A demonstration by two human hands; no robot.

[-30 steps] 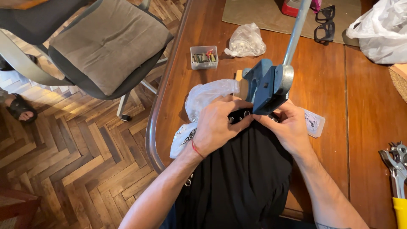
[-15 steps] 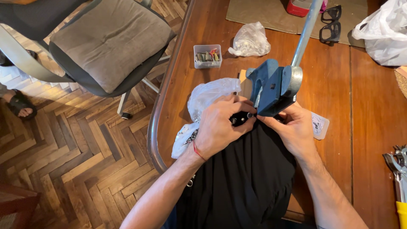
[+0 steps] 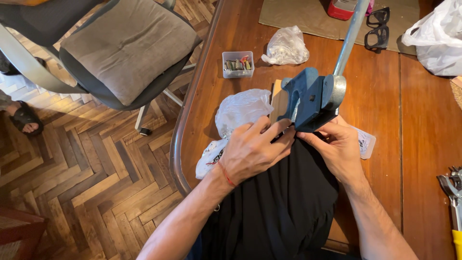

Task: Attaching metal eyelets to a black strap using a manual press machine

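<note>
A blue hand press (image 3: 312,98) with a long grey lever (image 3: 350,33) stands on a wooden table (image 3: 380,96). A black garment (image 3: 274,202) lies in front of it, its edge tucked under the press head. My left hand (image 3: 252,149) pinches the black fabric at the left of the press jaw. My right hand (image 3: 337,147) holds the fabric at the right side, just under the press. Both hands touch the cloth close together. The exact spot under the press head is hidden by my fingers.
A small clear box of metal parts (image 3: 237,64) and a crumpled plastic bag (image 3: 286,46) sit beyond the press. Another white bag (image 3: 240,108) lies left of it. Black glasses (image 3: 378,30), a white bag (image 3: 435,38), pliers (image 3: 452,188) and an office chair (image 3: 115,53) are around.
My hands have shifted only slightly on the fabric under the press. The view has tilted a little; nothing else has moved.
</note>
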